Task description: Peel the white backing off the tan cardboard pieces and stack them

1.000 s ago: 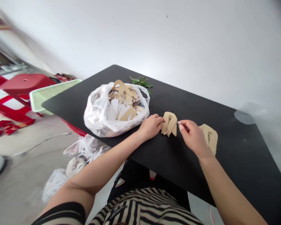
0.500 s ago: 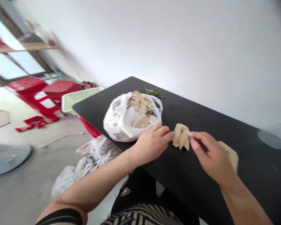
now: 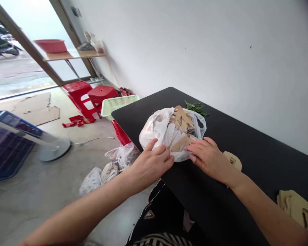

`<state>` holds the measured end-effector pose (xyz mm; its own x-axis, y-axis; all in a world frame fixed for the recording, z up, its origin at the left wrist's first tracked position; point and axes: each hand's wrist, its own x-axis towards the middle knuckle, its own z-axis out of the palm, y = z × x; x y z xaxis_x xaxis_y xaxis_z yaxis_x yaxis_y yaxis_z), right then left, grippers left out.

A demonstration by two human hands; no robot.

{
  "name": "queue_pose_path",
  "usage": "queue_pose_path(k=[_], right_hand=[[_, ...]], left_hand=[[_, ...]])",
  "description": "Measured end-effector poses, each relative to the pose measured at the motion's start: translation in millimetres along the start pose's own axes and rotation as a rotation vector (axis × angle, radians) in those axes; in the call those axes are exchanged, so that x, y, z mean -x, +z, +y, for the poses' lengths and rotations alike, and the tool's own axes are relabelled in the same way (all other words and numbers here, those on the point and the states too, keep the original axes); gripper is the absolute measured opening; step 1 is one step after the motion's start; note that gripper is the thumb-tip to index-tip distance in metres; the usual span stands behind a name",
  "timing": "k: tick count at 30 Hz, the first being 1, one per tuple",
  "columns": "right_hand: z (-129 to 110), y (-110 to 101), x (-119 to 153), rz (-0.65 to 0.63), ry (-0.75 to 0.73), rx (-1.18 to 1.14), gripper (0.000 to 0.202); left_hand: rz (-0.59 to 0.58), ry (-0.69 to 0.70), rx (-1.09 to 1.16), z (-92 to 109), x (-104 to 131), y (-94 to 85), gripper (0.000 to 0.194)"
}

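I'm eyeing left hand (image 3: 154,164) half-curled, right hand (image 3: 207,159) outstretched by the plastic bag (image 3: 154,128), can't tell if either's pinching, and I'm fearing lopsided tugging spilling the brown cutouts (image 3: 181,118)

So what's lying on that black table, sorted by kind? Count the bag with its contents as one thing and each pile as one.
White plastic bag: 1
Piles of tan pieces: 2 (nearer pile, farther pile)
Bunch of green leaves: 1
Total: 4
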<state>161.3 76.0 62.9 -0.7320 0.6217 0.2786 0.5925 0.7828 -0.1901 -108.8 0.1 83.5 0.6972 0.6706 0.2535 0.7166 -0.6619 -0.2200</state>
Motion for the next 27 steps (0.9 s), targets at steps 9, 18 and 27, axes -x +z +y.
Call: queue_pose_path(k=[9, 18, 27], right_hand=[[19.6, -10.4, 1.0, -0.205, 0.179, 0.004, 0.026], [64.8, 4.5, -68.9, 0.100, 0.570, -0.418, 0.030], [104.5, 35.1, -145.4, 0.182, 0.793, -0.510, 0.023]], left_hand=[[0.031, 0.100, 0.120, -2.5, -14.1, 7.5, 0.032], [0.114, 0.094, 0.101, -24.5, -28.9, 15.7, 0.030], [0.035, -0.010, 0.140, -48.8, -31.8, 29.7, 0.047]])
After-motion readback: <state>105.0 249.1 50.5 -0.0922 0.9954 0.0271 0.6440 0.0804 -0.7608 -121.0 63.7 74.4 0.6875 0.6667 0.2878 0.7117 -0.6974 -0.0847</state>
